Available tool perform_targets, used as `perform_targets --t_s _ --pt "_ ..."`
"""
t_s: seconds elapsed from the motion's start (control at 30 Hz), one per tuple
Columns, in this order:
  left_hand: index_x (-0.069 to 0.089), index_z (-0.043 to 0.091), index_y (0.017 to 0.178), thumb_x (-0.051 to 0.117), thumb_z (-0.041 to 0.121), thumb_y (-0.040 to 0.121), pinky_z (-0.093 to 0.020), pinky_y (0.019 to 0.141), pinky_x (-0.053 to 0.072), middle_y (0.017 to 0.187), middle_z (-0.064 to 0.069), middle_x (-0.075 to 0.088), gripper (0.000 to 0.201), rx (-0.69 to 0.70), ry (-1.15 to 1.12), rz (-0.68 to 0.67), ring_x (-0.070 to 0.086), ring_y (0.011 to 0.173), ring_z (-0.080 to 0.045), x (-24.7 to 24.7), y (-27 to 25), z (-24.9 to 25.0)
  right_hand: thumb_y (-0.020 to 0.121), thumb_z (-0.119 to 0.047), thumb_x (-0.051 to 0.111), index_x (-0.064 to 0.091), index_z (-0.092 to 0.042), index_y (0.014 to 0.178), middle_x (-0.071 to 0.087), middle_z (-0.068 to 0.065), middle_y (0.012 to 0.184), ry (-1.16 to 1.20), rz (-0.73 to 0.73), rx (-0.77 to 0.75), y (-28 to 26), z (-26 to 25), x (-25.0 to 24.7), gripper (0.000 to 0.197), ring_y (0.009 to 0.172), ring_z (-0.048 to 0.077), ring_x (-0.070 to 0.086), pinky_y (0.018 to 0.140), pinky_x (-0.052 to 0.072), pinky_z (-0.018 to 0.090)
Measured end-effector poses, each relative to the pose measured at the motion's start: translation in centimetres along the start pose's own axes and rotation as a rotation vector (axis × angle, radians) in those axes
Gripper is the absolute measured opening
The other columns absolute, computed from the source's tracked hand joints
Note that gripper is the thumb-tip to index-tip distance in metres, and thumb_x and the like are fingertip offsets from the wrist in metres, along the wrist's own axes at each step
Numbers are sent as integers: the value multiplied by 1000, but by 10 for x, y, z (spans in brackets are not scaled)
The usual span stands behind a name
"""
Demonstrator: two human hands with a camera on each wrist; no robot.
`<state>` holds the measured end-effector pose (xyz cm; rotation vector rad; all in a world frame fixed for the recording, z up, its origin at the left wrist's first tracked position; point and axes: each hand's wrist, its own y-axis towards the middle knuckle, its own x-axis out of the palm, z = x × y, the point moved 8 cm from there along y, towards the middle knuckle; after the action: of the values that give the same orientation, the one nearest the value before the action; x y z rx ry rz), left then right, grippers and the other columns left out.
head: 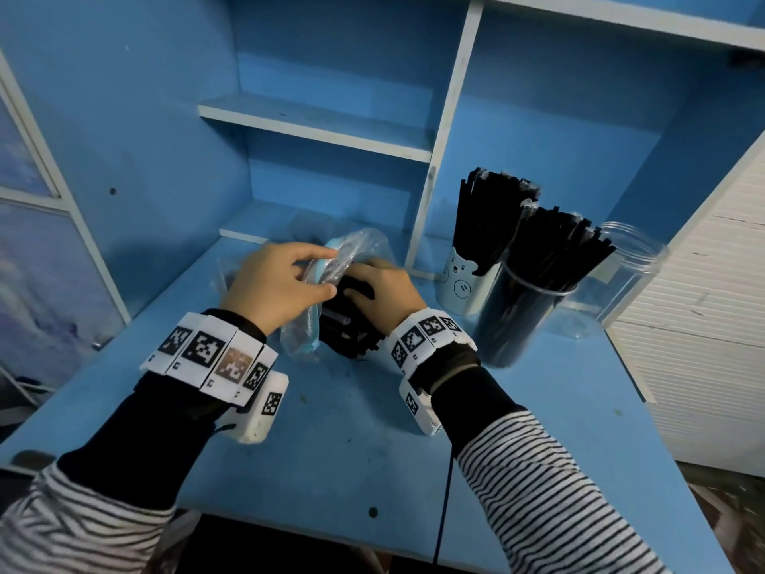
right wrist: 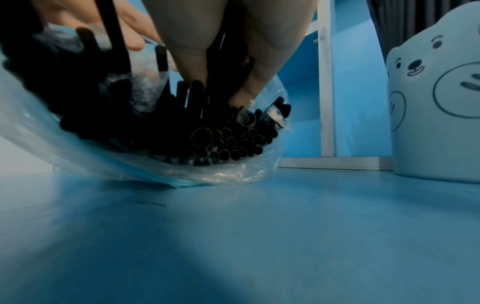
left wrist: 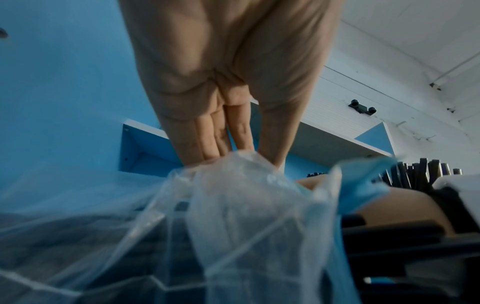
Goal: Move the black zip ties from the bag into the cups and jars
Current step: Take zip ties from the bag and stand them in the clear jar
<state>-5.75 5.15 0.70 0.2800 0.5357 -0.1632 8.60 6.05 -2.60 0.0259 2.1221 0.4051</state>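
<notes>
1. The step in hand looks like drawing another bunch out of the bag: the left hand (head: 278, 283) pinches the rim of the crinkled clear plastic bag with a blue edge (head: 352, 250), holding its mouth up, thumb and fingers closed on the film.
2. The right hand (head: 383, 290) reaches into that mouth; in the right wrist view its fingers (right wrist: 192, 61) are curled into the bundle of black zip ties (right wrist: 221, 139), closing on a clump of them.
3. The bag lies on the blue bench (head: 352, 428) between the two hands, its open end facing the person; the ties fill it, their ends packed at the mouth.
4. To the right stand the pale blue cup printed with a bear face (head: 465, 283) and a clear jar (head: 517, 316), touching or nearly so, both already stuffed with upright black ties. Behind them a second clear plastic jar (head: 629, 263) appears empty.
5. The next move probably calls for lifting the gripped clump free while the left hand keeps the film back, then carrying it right, likely to the empty jar.
6. Loose ties may snag on the film or spill.
</notes>
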Motion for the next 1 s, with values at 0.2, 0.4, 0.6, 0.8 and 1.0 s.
perform_targets --t_s 0.2,0.4,0.6,0.8,1.0 --pt "68 34 115 77 14 77 -27 92 49 117 12 65 44 -17 11 55 63 100 -5 -10 4 -5 88 -9 65 67 -14 121 66 7 122 43 109 -58 -3 -6 -13 33 114 23 59 96 31 9" --pt "68 37 114 77 16 77 -34 97 49 121 10 65 43 -26 16 64 62 106 -9 -14 8 -9 90 -13 65 69 -13 119 63 11 127 42 159 -78 -7 -12 -22 29 120 23 56 96 22 0" --pt "67 34 113 77 15 78 -32 94 48 113 13 61 41 -3 46 62 60 106 -13 -17 5 -7 89 -9 64 70 -12 115 66 11 121 51 157 -71 -18 -16 -33 27 114 23 60 94 27 0" --pt "66 33 112 77 14 78 -25 86 40 119 7 59 40 36 94 71 55 101 -11 -13 -2 -7 89 -12 66 71 -16 115 67 3 122 87 84 -35 -42 -15 -67 26 112 10 60 92 32 -4" --pt "61 25 121 81 19 73 -15 95 31 122 2 53 52 278 180 142 49 108 -8 -3 -16 36 87 -14 69 73 -21 111 71 -6 109 65 13 -4 -72 -14 -116 25 79 -12 60 76 41 -1"
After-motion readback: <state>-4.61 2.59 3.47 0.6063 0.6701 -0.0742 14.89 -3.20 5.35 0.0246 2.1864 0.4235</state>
